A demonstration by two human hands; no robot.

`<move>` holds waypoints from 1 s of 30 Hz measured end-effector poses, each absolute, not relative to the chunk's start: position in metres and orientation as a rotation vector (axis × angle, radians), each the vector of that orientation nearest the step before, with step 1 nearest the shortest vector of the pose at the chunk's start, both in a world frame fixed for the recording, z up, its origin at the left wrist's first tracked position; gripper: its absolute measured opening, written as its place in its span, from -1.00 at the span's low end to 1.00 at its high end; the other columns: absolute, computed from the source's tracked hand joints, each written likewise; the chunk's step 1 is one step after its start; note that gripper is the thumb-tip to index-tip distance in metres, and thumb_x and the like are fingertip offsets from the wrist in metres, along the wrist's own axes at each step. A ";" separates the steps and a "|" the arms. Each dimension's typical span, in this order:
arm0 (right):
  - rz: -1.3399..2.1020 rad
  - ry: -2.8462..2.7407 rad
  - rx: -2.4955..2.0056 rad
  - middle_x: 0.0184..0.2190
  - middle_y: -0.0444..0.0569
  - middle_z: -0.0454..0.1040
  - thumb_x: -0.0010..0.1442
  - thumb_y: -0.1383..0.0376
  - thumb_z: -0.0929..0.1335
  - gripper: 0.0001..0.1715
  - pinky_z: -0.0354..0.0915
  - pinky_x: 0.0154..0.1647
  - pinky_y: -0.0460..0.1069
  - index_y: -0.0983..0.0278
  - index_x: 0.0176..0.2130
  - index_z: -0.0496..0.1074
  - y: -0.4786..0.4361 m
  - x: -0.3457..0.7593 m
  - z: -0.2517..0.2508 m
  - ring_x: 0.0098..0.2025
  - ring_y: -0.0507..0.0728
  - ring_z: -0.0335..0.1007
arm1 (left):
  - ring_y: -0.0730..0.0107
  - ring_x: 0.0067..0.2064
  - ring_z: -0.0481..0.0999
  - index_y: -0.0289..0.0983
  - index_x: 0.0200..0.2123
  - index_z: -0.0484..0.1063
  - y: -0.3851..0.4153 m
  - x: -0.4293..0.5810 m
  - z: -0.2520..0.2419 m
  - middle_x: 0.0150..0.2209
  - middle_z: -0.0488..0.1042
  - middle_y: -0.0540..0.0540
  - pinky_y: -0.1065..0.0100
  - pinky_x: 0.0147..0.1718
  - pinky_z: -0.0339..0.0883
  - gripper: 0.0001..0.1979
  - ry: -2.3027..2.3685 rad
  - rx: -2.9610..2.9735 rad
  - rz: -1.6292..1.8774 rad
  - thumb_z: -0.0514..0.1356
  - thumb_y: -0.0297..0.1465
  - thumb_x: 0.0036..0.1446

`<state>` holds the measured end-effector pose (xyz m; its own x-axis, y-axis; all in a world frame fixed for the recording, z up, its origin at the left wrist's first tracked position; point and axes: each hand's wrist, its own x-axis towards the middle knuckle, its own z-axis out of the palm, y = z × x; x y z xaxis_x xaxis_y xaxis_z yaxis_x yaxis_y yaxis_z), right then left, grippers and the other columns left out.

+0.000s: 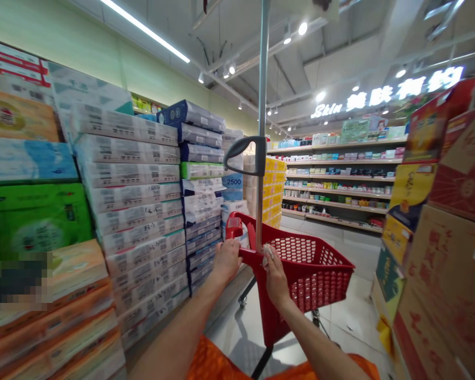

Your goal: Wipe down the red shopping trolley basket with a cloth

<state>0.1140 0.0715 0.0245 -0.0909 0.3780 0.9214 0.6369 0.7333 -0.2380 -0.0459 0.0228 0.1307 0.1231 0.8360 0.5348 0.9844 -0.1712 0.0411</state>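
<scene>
At the left of the frame, a green pack is lying above orange packs, its print too blurred for reading. Beside them, white packs are standing in a stack, showing barcodes and mostly illegible handwriting. Near the centre, a blue pack is displaying "2500". At lower centre, the left hand is grasping the red cart by its bar. Just right of a pole, the right hand is holding a whitish cloth against the cart, fingers bending over it. At upper right, a lit sign is reading "Skin 美肤有约"; red boxes are standing at the right edge.
</scene>
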 end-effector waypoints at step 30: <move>0.149 -1.790 -1.464 -0.43 -0.05 0.54 -0.01 0.30 0.20 -0.68 0.27 -0.38 -0.02 0.22 -0.39 0.52 0.040 0.219 0.131 -0.36 0.16 0.43 | 0.11 0.23 -0.08 -0.22 0.13 0.02 0.000 -0.011 0.126 0.22 0.00 -0.17 -0.09 0.15 -0.26 -0.32 -1.783 -2.243 -0.672 0.11 -0.16 -0.07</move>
<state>0.2186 0.0400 0.1313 -0.0089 0.8665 0.4990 0.7724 0.3229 -0.5469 -0.0108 -0.0004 0.1260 0.1699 0.8693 0.4641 0.9594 -0.2535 0.1237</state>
